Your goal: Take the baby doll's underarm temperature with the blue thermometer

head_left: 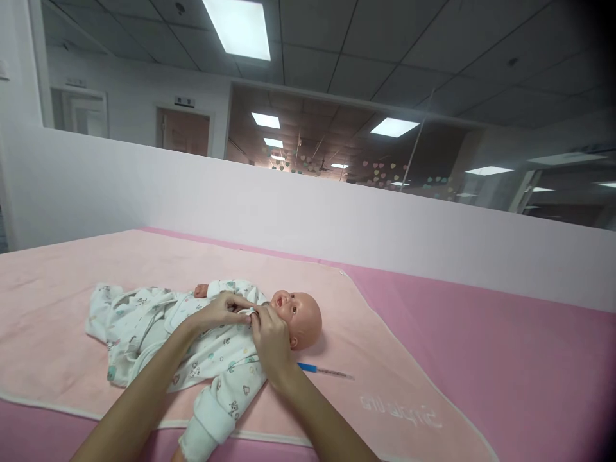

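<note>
white printed baby suit (216, 356) on plastic doll (302, 317): i note left hand (219, 312) and right hand (272, 337), fingers clamped on its collar; blue-capped thin stick (320, 370) at doll's 4 o'clock.

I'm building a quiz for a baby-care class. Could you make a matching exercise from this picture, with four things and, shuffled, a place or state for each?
Things:
1. bald plastic baby doll
2. thin stick with a blue end
3. pale pink blanket with white edging
4. white printed baby garment

Places or states:
A. spread on the darker pink tabletop
B. pinched at the collar by the left hand and right hand
C. on its back, head at picture right
D. lying on the blanket by the doll's head

Pairs: 1-C, 2-D, 3-A, 4-B
</note>
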Available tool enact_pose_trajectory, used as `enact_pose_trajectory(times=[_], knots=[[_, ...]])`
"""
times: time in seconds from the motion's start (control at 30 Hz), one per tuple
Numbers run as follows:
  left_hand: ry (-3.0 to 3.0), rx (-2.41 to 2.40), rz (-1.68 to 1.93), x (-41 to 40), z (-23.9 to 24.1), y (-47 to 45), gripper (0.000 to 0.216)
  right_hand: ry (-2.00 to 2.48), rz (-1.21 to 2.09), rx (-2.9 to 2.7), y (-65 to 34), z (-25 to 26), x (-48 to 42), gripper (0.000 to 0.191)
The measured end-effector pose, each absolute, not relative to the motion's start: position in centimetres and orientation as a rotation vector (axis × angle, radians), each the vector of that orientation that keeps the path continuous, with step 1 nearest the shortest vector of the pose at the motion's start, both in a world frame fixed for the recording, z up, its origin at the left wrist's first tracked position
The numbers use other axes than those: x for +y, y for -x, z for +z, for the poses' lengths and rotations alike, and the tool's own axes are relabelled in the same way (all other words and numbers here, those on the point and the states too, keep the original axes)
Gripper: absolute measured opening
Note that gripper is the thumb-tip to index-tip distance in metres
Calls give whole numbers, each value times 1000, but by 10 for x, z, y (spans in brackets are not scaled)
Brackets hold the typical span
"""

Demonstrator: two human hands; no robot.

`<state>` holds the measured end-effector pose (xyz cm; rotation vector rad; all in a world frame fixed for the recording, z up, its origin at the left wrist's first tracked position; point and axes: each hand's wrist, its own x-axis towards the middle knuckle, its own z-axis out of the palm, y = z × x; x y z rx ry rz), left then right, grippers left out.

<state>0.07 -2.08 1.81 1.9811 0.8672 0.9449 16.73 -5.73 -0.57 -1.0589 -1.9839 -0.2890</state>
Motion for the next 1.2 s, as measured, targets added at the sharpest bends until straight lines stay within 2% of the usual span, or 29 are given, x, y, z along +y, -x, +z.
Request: enact_pose_trajectory(times=[0.43, 0.87, 1.2], knots=[[-1960, 896, 1006, -15, 13, -1, 34, 1030, -232, -1966, -163, -9, -59, 32], [-1956, 891, 1007, -19, 17, -1, 33, 1089, -249, -1939, -161, -9, -60, 30], [-1853, 863, 964, -16, 17, -1, 21, 1114, -295, -1947, -160, -10, -59, 24]])
